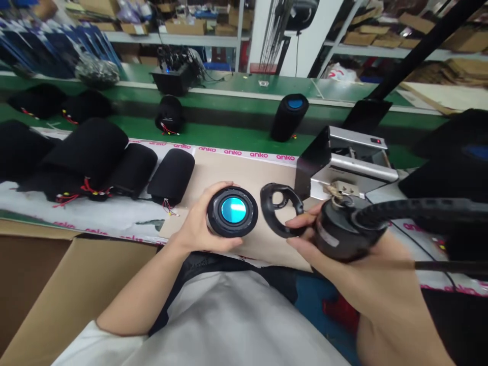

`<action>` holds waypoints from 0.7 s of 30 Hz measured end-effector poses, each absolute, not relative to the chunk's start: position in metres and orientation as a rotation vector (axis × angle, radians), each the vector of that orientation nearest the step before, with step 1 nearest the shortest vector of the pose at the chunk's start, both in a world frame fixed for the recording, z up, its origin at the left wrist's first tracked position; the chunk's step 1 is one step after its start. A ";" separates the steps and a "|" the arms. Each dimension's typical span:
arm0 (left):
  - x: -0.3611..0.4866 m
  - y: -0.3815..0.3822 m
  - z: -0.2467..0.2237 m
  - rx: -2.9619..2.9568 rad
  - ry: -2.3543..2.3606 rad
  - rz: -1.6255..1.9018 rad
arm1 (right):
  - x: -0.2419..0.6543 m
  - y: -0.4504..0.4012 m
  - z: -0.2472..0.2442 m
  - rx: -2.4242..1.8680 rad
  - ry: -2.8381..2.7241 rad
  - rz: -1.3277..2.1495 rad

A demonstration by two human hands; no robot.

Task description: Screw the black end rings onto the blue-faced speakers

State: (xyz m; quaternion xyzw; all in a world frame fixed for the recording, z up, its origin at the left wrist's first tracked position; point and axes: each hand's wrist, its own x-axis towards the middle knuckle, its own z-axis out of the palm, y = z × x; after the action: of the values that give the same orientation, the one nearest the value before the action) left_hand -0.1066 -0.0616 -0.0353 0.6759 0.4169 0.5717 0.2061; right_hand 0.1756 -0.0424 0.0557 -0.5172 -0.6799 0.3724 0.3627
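The left hand (194, 223) grips a black speaker (232, 211), long axis upright, blue end up; the right hand (305, 236) clasps a dark cylinder (343, 229).

The left hand (194, 226) cups upward in a firm, curled grip, near the right hand (335, 269), which lies palm up with its fingers curled inward, both held out level.

Left hand (192, 226) gripping blue-centered speaker (232, 211), right hand (305, 243) gripping black cylinder (339, 231), rubber ring (275, 203) against its fingers (299, 220)
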 end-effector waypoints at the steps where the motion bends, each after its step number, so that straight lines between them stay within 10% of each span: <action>1: -0.106 -0.060 -0.035 1.871 1.156 1.593 | 0.166 -0.043 0.063 -1.256 -1.790 0.946; 21: -0.104 -0.046 -0.026 1.741 0.890 1.481 | 0.128 0.014 0.073 -0.900 -2.105 1.287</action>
State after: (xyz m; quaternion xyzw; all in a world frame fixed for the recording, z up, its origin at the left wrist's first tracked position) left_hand -0.1036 -0.0462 -0.0261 0.6681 0.3415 0.5684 0.3375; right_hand 0.1278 0.0141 0.0732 -0.3314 -0.7750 0.4738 0.2550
